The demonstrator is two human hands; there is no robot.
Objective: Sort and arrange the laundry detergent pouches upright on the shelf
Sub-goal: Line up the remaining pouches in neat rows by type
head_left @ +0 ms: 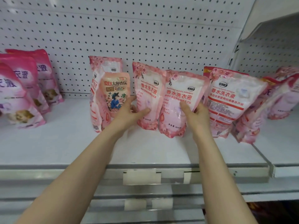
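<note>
Two pale pink 400 g detergent pouches stand upright at mid shelf. My left hand (131, 111) grips the lower left side of the left pouch (147, 88), thumb on its front. My right hand (195, 114) grips the lower right of the right pouch (177, 94). A small peach pouch with a blue figure (115, 91) stands just left of my left hand, in front of two taller pink pouches (106, 65). To the right, a larger pink pouch (229, 97) leans, with more pink pouches (281, 94) behind it.
Several magenta pouches (21, 88) stand in a row at the far left. The white shelf (64, 143) has a pegboard back wall (145, 29). A clear divider rail (263, 157) runs at the right. Price-tag holders (140, 176) line the front edge.
</note>
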